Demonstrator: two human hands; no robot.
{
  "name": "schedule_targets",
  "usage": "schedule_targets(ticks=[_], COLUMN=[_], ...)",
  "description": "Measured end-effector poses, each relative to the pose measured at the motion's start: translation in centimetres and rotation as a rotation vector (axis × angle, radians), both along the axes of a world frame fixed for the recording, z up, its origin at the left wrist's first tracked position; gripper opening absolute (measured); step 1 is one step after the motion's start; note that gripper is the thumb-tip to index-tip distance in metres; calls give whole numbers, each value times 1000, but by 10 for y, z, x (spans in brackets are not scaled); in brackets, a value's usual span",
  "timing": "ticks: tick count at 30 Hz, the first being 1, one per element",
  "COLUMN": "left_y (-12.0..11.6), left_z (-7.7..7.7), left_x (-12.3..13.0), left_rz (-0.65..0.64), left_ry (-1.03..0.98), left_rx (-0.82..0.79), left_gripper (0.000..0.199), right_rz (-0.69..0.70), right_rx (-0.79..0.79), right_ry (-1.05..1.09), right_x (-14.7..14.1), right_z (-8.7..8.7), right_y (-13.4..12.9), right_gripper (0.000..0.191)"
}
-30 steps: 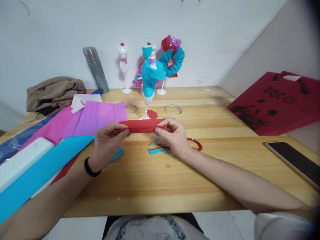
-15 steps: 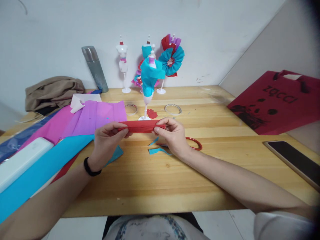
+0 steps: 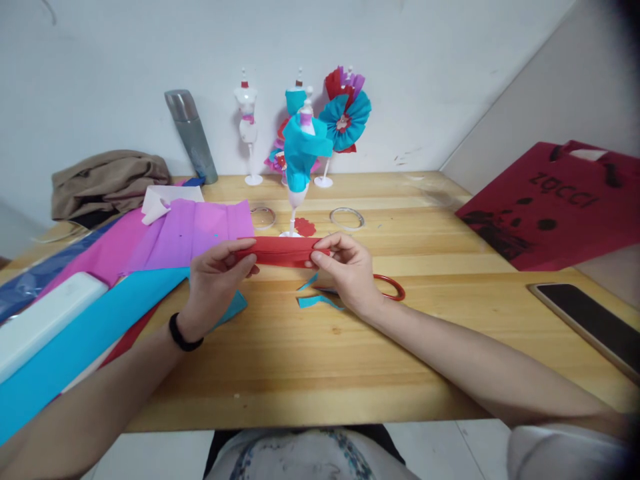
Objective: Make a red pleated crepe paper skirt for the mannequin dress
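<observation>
A folded strip of red crepe paper [image 3: 284, 251] stretches level between my two hands, above the table. Its left end is pinched by my left hand [image 3: 217, 277], which has a black band on the wrist. My right hand [image 3: 347, 270] grips the other end between thumb and fingers. Just behind the strip stands a small white mannequin [image 3: 296, 200] draped in blue crepe paper [image 3: 300, 157]. A red scalloped paper piece [image 3: 305, 227] lies by its base. Under my right hand are blue paper scraps [image 3: 317, 302] and red-handled scissors [image 3: 395, 288], partly hidden.
More small mannequins [image 3: 247, 113] stand along the wall, near a tilted grey flask [image 3: 193, 137]. Purple crepe paper [image 3: 200, 230], blue paper [image 3: 100, 333] and a white box [image 3: 50, 323] cover the left. Tape rolls [image 3: 347, 219] lie mid-table; a phone [image 3: 590, 327] and red bag [image 3: 555, 200] are right.
The red strip has opened slightly and shows a taller face between my hands. Both hands keep their grip in nearly the same place; the view has shifted a little.
</observation>
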State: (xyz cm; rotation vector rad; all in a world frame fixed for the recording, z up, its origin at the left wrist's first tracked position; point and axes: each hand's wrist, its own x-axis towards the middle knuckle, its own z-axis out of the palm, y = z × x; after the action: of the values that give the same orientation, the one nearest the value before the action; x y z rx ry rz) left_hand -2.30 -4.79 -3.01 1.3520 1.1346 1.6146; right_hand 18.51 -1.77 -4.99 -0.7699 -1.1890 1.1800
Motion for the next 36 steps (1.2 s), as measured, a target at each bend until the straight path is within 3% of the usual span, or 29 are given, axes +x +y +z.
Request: schedule_targets(ticks=[10,22,31,36], left_y=[8,7,9,11], left_z=[-12,-5,-6,-9], left_x=[-11,-13,-14,-14], left_rz=[84,106,149,166], left_ry=[234,418,496,477], left_rx=[189,256,310,253], left_gripper=[24,15,10,3], right_rz=[-59,-100,-146,-152], right_rx=[94,152,264,264], right_ry=[-101,-222,-369,-400], right_x=[3,6,8,9], right_z=[-3,-12,-10,-9], right_y=[4,10,10,9], right_gripper=[16,22,10,7])
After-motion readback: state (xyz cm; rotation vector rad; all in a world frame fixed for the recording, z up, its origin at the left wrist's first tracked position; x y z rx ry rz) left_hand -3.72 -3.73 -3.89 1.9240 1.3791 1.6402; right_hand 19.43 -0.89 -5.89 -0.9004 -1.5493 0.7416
